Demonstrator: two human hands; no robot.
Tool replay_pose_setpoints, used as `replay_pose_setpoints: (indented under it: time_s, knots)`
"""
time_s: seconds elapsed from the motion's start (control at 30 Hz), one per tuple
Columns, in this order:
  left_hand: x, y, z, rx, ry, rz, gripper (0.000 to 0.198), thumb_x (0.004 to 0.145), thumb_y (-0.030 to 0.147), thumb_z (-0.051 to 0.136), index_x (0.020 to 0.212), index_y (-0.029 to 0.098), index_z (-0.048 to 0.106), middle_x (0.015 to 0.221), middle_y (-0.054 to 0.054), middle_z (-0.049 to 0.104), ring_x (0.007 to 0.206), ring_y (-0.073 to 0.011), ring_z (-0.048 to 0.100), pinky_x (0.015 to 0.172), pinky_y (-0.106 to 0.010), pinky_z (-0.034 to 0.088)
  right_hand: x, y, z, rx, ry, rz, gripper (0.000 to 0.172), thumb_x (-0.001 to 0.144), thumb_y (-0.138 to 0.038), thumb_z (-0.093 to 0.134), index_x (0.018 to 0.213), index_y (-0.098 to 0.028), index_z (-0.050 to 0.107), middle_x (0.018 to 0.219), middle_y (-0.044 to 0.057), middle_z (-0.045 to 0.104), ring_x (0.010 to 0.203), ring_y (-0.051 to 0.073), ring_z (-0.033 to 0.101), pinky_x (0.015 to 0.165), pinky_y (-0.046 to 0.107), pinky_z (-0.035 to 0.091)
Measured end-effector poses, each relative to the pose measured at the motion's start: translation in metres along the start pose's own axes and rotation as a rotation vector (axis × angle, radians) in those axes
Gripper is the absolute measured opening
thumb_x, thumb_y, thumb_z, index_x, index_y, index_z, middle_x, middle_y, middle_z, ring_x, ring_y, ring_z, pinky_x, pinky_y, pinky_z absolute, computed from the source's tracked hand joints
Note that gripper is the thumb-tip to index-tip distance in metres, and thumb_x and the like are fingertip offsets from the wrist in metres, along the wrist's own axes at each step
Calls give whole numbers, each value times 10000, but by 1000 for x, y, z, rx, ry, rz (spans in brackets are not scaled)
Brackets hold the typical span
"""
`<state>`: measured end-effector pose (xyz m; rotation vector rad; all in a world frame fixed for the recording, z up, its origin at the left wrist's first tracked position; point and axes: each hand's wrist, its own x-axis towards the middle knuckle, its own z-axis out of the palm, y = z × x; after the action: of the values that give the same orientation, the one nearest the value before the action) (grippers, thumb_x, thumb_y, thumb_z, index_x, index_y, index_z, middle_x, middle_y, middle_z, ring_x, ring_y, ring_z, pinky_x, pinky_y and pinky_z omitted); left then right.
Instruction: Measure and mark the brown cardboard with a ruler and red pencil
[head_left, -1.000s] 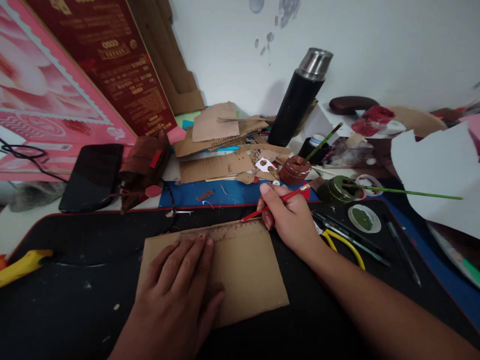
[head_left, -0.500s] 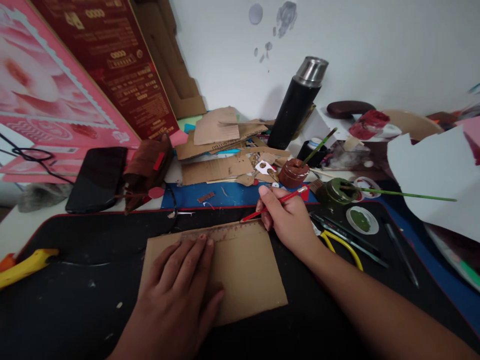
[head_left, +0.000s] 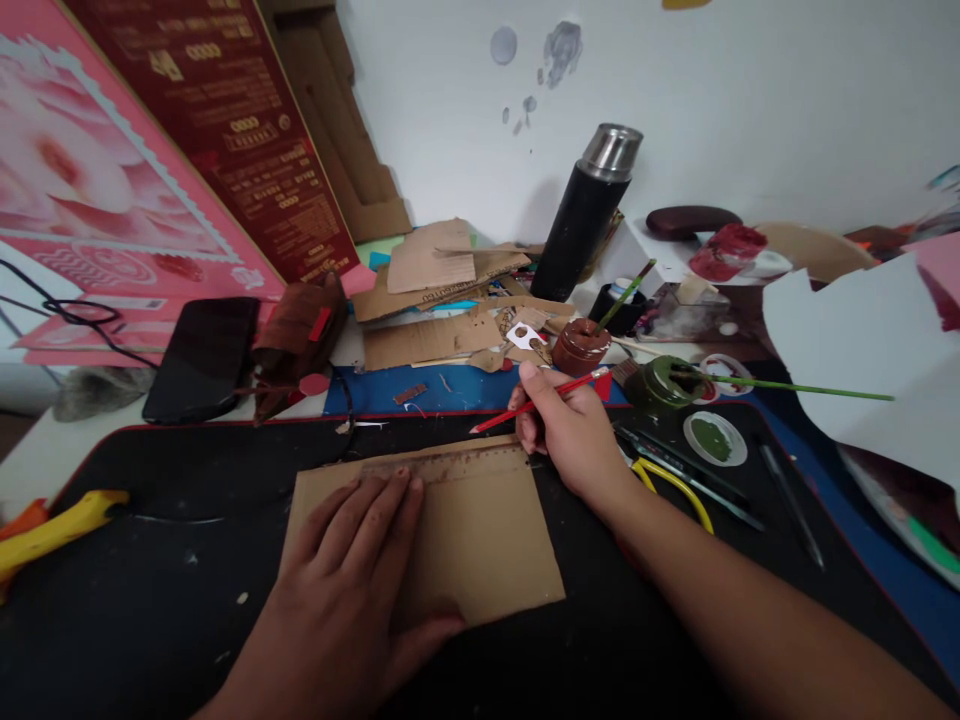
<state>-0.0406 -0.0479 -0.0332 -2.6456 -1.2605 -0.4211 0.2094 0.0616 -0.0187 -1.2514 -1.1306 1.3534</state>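
Note:
A rectangular piece of brown cardboard lies on the black mat in front of me. Along its far edge runs a clear, stained ruler with tick marks. My left hand rests flat on the cardboard, its fingertips pressing on the ruler and its thumb stretched towards the near edge. In my right hand is a red pencil, pinched between thumb and fingers. The pencil's point is just beyond the cardboard's far edge, pointing left; its eraser end points right.
Beyond the mat are cardboard scraps, a black flask, a brown paint jar and a green paint jar with a brush. Yellow-handled scissors and pens lie right. A yellow-handled tool and a phone are left.
The pencil's tip has moved slightly left and off the cardboard's edge. My left thumb has spread outward to the near edge. The view has shifted a little.

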Motion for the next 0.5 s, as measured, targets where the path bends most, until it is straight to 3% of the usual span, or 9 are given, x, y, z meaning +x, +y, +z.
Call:
replay_pose_setpoints:
  time_s: [0.27,0.5]
  knots:
    - [1,6,-6,24,-16,-1,725,1098,617,424,1428,3,623,1380,-243,696,1242,-395,641,1094,-518,423,-2,0,3,51,-74,33,538,934,-715,691,745,-212,665,443,-59,529,388,108,485,393,217,302]
    - [1,7,-9,32,-8,41,842,1089,757,318,1372,46,671,1255,-203,739,1154,-364,662,1041,-489,431,-4,0,4,59,-87,43,532,947,-709,676,755,-213,666,457,-54,532,395,107,480,386,215,296]
